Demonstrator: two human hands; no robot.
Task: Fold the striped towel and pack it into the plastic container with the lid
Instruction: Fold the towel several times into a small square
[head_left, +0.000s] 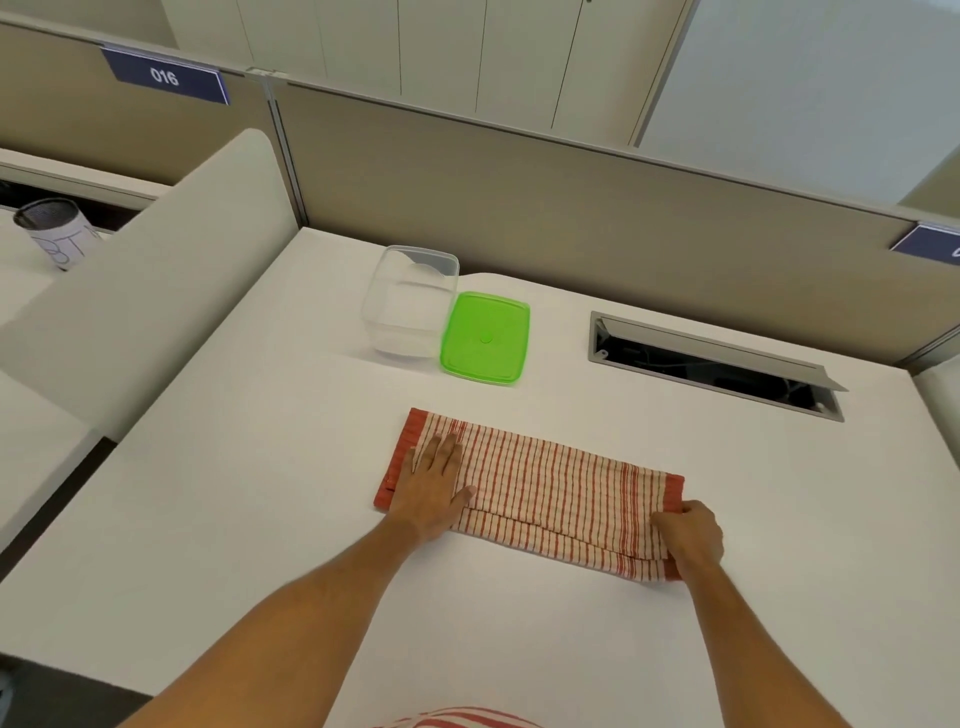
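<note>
The red-and-white striped towel (545, 493) lies folded into a long band on the white desk (260, 493). My left hand (434, 488) rests flat on its left end, fingers spread. At the towel's right end my right hand (691, 535) pinches the red-edged layers. Behind the towel stands the clear plastic container (410, 301), uncovered and with nothing inside. Its green lid (485, 338) lies flat on the desk, touching the container's right side.
A cable slot with a raised metal flap (717, 364) is cut into the desk at the back right. Beige partition walls (571, 208) close off the back. A mesh cup (52, 234) stands on the neighbouring desk at far left.
</note>
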